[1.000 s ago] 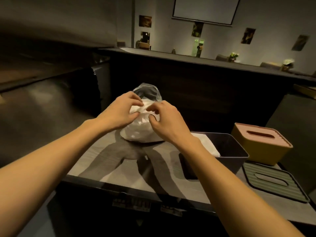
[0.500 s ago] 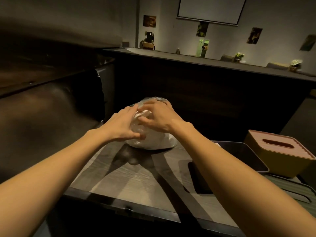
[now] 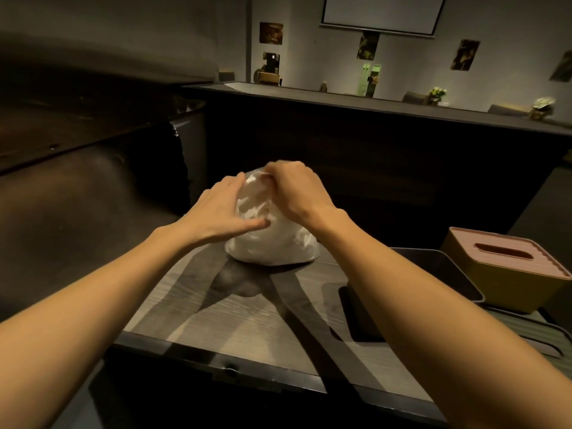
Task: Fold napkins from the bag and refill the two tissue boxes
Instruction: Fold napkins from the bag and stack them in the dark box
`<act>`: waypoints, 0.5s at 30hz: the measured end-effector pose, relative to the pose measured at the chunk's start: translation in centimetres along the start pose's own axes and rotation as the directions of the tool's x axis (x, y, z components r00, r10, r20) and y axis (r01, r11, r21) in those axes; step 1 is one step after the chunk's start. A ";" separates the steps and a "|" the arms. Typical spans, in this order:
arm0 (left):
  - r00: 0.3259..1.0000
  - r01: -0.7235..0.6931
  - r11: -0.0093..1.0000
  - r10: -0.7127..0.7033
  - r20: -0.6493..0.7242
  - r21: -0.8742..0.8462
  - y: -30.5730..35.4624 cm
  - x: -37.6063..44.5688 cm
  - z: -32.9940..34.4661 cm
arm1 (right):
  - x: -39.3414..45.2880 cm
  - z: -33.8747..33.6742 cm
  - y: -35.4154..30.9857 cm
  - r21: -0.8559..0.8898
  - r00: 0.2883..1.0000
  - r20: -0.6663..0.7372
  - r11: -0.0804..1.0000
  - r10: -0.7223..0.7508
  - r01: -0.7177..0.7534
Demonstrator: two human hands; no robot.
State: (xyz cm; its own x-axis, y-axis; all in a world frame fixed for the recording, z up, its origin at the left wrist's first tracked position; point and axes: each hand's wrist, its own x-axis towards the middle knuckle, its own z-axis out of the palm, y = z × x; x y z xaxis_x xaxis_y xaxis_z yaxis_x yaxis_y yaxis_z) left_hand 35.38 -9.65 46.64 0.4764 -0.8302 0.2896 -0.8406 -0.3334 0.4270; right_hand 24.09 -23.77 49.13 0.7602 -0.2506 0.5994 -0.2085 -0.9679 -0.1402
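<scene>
Left hand (image 3: 221, 209) flat, steadying napkin bag (image 3: 272, 239) on bench (image 3: 247, 323); right hand (image 3: 294, 193) pinches its top, likely opening it.

No readable text showing anywhere, wall posters (image 3: 465, 54) appearing too dark and small, nothing printed showing on the tissue box (image 3: 507, 274)

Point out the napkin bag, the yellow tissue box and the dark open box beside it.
napkin bag (image 3: 272, 243): head view, on its bulging lower front.
yellow tissue box (image 3: 507, 280): head view, on its yellow front wall below the pink lid.
dark open box (image 3: 445, 267): head view, on its far rim.
</scene>
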 end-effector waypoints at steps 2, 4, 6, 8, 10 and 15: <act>0.998 0.007 0.986 -0.016 -0.057 -0.164 0.4 -0.1 -0.1 | -0.2 -0.7 0.1 0.029 0.994 -0.099 0.999 0.039 -0.037; 0.993 -0.003 0.929 -0.043 -0.114 -0.371 1.0 -0.2 -0.2 | -0.5 -1.6 0.2 0.089 0.969 -0.219 0.992 0.110 -0.093; 0.985 -0.002 0.839 -0.090 -0.144 -0.545 2.0 -0.4 -0.2 | -1.0 -2.3 -0.1 0.209 0.928 -0.322 0.970 0.187 -0.122; 0.987 -0.020 0.725 -0.097 -0.131 -0.689 3.3 -0.9 -0.2 | -1.8 -2.6 -0.5 0.342 0.886 -0.389 0.932 0.254 -0.118; 0.991 -0.027 0.558 -0.095 -0.095 -0.830 4.9 -2.1 0.1 | -3.1 -2.6 -0.7 0.460 0.861 -0.394 0.880 0.322 -0.119; 0.992 0.127 0.206 -0.010 0.128 -0.970 7.7 -6.9 2.7 | -9.1 -1.9 -2.1 0.670 0.861 -0.214 0.710 0.462 -0.215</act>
State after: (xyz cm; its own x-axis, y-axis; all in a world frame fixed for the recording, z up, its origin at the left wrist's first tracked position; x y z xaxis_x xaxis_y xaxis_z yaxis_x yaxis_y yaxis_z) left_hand 24.88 -7.68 45.63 0.4479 -0.8771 0.1733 0.1380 0.2593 0.9559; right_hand 16.43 -19.43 45.48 0.4266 -0.6587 0.6198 0.1011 -0.6462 -0.7564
